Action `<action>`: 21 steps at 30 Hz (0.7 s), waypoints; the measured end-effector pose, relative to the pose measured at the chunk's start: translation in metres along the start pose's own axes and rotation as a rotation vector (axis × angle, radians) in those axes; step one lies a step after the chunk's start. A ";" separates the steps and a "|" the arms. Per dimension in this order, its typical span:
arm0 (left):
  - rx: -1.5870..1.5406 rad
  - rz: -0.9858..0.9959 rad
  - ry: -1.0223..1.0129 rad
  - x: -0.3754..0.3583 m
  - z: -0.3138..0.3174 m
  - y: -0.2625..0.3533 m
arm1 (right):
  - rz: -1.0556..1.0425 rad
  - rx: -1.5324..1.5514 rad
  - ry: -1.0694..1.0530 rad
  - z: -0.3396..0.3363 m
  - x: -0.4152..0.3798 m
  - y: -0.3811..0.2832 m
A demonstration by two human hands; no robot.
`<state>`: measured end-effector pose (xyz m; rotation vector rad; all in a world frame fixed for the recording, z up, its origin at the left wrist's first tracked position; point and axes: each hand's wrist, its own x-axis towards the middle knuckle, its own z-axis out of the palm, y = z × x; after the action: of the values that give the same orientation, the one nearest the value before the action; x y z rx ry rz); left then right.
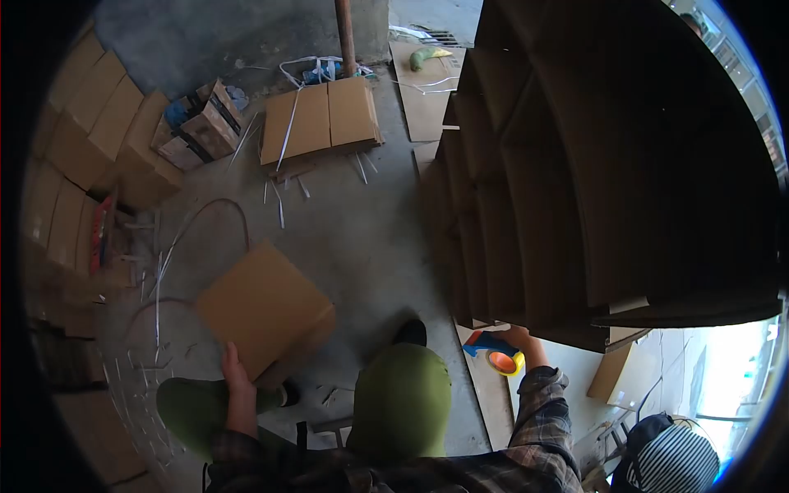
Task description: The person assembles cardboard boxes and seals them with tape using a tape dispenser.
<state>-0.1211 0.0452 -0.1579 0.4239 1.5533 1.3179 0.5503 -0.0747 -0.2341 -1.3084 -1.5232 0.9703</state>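
A closed-looking cardboard box (263,300) is tilted in front of my left knee, with my left hand (236,367) against its near lower edge, thumb or fingers on its side. To the right, my right hand (518,337) is wrapped round the blue handle of a tape dispenser (503,358), which carries an orange and yellow roll. That hand is just below the lower edge of a large stack of brown cardboard boxes (559,189) with open compartments.
Flattened cardboard (316,123) with white straps lies ahead. Stacked boxes (99,107) line the left, beside an open carton (209,127). White straps and a hose (222,201) lie on the floor. A person in a striped cap (675,460) is at the lower right.
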 end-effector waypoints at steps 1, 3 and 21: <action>-0.004 -0.008 0.005 -0.002 0.001 0.000 | 0.005 -0.005 -0.008 0.002 0.011 -0.009; 0.147 0.009 -0.021 -0.004 0.004 -0.004 | 1.009 -0.493 -0.125 0.014 0.048 -0.047; 0.202 -0.002 -0.046 -0.007 0.013 -0.003 | 1.033 -0.490 -0.183 -0.025 0.143 -0.033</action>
<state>-0.1065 0.0457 -0.1565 0.5747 1.6542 1.1458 0.5564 0.0628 -0.1768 -2.5353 -1.2073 1.3966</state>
